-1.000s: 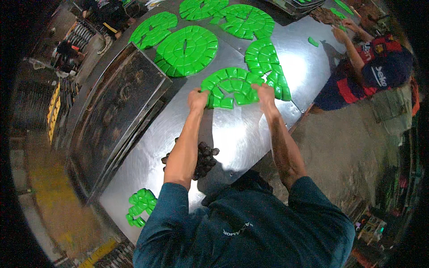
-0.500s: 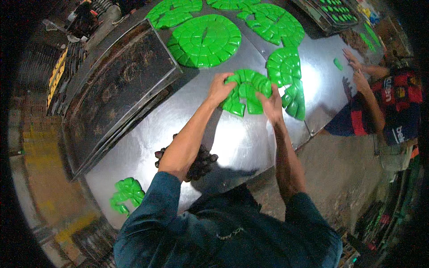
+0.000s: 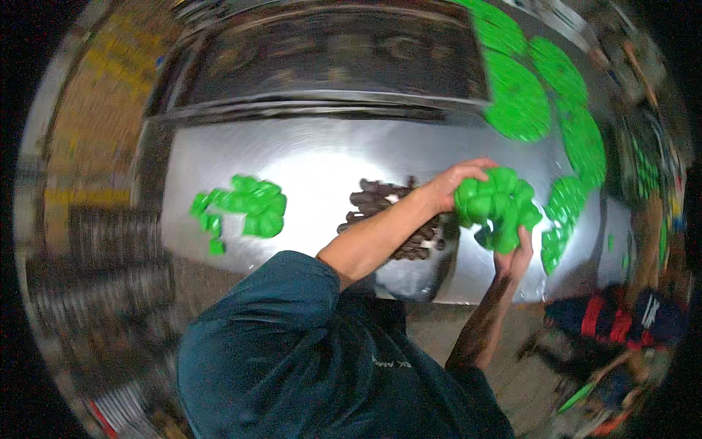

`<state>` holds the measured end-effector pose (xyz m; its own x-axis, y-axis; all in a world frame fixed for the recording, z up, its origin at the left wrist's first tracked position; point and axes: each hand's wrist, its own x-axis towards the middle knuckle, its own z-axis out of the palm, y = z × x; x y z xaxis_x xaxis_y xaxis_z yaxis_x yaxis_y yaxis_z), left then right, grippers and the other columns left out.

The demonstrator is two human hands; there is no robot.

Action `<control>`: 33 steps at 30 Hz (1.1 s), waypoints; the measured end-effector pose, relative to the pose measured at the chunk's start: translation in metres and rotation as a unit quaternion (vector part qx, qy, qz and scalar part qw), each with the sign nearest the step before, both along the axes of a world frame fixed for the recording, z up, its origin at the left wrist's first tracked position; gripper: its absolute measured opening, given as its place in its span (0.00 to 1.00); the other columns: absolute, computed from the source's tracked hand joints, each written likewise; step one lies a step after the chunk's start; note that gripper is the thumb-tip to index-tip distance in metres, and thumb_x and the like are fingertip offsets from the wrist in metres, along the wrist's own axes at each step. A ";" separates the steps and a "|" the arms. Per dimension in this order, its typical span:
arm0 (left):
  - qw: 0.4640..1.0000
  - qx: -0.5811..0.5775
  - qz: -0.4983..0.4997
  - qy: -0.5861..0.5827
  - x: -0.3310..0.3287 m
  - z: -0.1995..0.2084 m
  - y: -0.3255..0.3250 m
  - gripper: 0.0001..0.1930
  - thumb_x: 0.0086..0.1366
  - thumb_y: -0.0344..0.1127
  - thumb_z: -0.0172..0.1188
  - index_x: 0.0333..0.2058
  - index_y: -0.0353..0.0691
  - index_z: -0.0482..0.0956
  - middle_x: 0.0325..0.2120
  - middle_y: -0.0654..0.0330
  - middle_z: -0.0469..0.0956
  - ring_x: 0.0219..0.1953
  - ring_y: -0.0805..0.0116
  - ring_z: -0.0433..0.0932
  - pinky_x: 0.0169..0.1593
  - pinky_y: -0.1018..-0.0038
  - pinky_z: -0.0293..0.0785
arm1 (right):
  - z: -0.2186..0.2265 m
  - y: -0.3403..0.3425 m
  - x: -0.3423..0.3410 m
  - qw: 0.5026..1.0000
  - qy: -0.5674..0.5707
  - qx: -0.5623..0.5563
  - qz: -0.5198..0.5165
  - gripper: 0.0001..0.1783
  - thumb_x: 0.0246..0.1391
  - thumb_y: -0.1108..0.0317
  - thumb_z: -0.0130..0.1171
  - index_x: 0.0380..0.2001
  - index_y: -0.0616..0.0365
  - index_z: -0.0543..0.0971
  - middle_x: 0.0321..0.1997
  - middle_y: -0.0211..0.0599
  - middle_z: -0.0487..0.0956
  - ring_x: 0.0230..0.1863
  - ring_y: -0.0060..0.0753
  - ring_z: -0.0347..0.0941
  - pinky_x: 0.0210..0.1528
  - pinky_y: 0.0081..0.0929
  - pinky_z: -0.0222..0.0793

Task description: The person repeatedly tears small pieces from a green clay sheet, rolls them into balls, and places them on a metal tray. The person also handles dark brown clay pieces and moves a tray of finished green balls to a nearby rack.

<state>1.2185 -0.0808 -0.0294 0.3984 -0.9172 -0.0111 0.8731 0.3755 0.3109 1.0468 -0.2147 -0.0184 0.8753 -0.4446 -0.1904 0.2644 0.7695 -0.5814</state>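
Between my hands is a clump of glossy bright green segmented pieces (image 3: 501,201), joined together and bent round a gap. My left hand (image 3: 461,181) grips its upper left edge, fingers curled over the top. At the lower right edge, my right hand (image 3: 516,256) holds it with the thumb side up. A pile of dark brown, knobbly pieces (image 3: 376,196) lies under my left forearm, which hides part of it. Farther left, a smaller green segmented clump (image 3: 263,206) rests on the shiny metal table (image 3: 314,150).
A dark, metal-rimmed tray (image 3: 336,62) spans the back of the table. Large green segmented discs (image 3: 515,99) lie at the far right, with another green strip (image 3: 563,212) nearer me. A person in a dark and red top (image 3: 618,318) is at the right.
My view has swung to the left, blurring the surroundings. The green clump is still in both hands and now appears closer to the brown pile, more bunched than before.
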 end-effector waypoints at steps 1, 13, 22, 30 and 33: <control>0.999 0.002 0.030 -0.016 0.003 0.015 0.034 0.21 0.53 0.27 0.55 0.48 0.37 0.69 0.45 0.52 0.73 0.47 0.58 0.74 0.54 0.61 0.72 | 0.007 0.025 0.005 0.999 -0.037 -0.032 0.024 0.30 0.56 0.74 0.50 0.62 0.61 0.58 0.62 0.48 0.64 0.62 0.46 0.61 0.64 0.47 0.57; 0.721 0.560 0.239 -0.331 0.147 0.019 0.528 0.27 0.53 0.38 0.58 0.52 0.33 0.69 0.45 0.50 0.75 0.46 0.61 0.76 0.49 0.66 0.75 | -0.015 0.323 0.265 0.860 0.085 -0.405 0.298 0.27 0.51 0.74 0.56 0.56 0.63 0.67 0.50 0.45 0.74 0.51 0.37 0.72 0.53 0.34 0.69; 0.581 0.609 0.507 -0.187 -0.007 -0.022 0.718 0.18 0.67 0.35 0.51 0.53 0.34 0.70 0.43 0.55 0.76 0.41 0.66 0.76 0.43 0.72 0.74 | -0.031 0.181 0.168 0.596 0.354 -0.719 0.049 0.22 0.48 0.65 0.59 0.46 0.64 0.76 0.39 0.49 0.80 0.37 0.47 0.78 0.40 0.34 0.73; 0.608 0.703 0.327 -0.173 -0.137 -0.066 0.653 0.19 0.64 0.35 0.56 0.51 0.32 0.70 0.41 0.56 0.75 0.38 0.71 0.74 0.39 0.74 0.74 | -0.121 -0.097 0.091 0.248 0.461 -0.848 -0.082 0.18 0.54 0.58 0.46 0.24 0.58 0.80 0.28 0.51 0.79 0.33 0.55 0.76 0.35 0.48 0.72; 0.594 0.721 0.337 -0.115 -0.115 0.000 0.575 0.20 0.63 0.35 0.57 0.51 0.30 0.70 0.35 0.58 0.76 0.37 0.71 0.74 0.38 0.74 0.74 | -0.130 -0.056 0.100 0.286 0.446 -0.847 0.039 0.17 0.50 0.56 0.53 0.26 0.62 0.77 0.33 0.56 0.77 0.35 0.58 0.75 0.36 0.47 0.70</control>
<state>1.1037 0.4944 -0.0299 0.8123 0.3490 -0.4672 0.5487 -0.1859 0.8151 1.1467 -0.2708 -0.1484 0.8337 -0.5468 0.0774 -0.5511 -0.8328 0.0530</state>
